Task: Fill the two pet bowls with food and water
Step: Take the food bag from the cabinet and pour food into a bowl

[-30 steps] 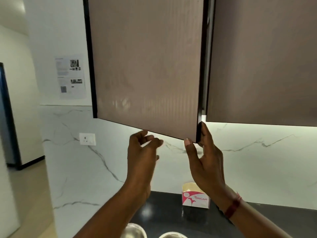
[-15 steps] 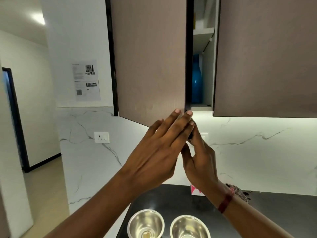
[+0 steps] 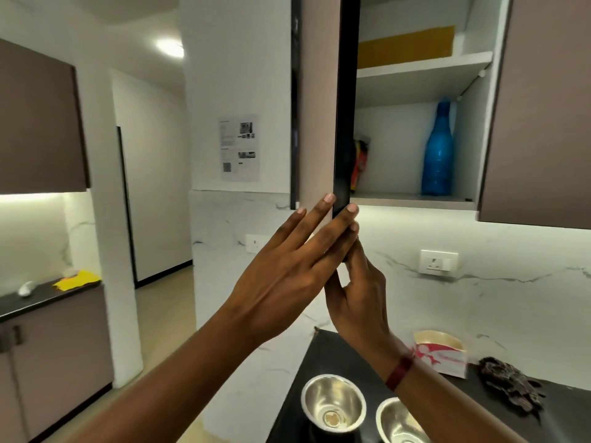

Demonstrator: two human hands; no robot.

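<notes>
Fingers [image 3: 315,219] of the left hand [image 3: 281,276] lie straight and released, flat against the lower corner of the cabinet door [image 3: 316,123], which stands open and shows nearly edge-on. The right hand [image 3: 358,302] reaches up to the same corner from the cabinet side. The left hand hides most of it, so whether it pinches the door or only touches it cannot be told.

Below the hands, the left bowl [image 3: 334,402] and the right bowl [image 3: 399,420] sit side by side near the left front corner of the dark counter [image 3: 335,353] — both of shiny steel, the right one partly covered by the right forearm. A red band [image 3: 399,372] circles that wrist.

Toward the back edge of the counter, against the marble wall, stands a red-and-white paper box [image 3: 441,353], with a dark crumpled object [image 3: 508,382] just to its right.

Inside the cabinet, a blue bottle [image 3: 437,151] stands upright at the right end of the lower shelf [image 3: 399,197]. A red-and-yellow packet [image 3: 359,164] is at the left end, half hidden behind the door's edge.
</notes>
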